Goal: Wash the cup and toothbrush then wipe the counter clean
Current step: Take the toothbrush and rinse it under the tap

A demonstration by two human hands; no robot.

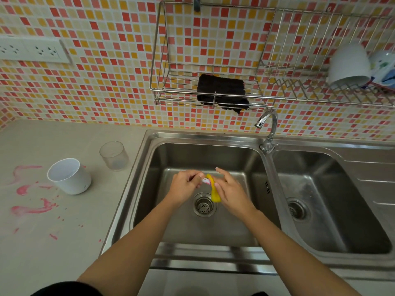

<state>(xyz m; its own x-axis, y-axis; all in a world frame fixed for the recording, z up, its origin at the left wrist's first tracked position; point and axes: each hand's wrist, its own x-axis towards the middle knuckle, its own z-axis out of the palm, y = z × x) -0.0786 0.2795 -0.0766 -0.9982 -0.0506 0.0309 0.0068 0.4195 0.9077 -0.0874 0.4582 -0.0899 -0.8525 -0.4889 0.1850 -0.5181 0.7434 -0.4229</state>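
Note:
Over the left sink basin (171, 154), my right hand (229, 190) grips a yellow toothbrush (214, 192) by its handle. The brush's white and pink head points left. My left hand (186, 185) has its fingers pinched around that head. A white cup (69, 176) stands tilted on the grey counter (64, 242) to the left of the sink. Beside it is a clear plastic cup (114, 154), upright. Pink smears (32, 208) and spots mark the counter around the white cup.
A chrome tap (268, 129) stands between the two basins, with no water visible from it. A dark cloth (222, 91) hangs on the wire wall rack (162, 88). White mugs (349, 65) rest upside down on the rack at right. A socket strip (32, 50) is at left.

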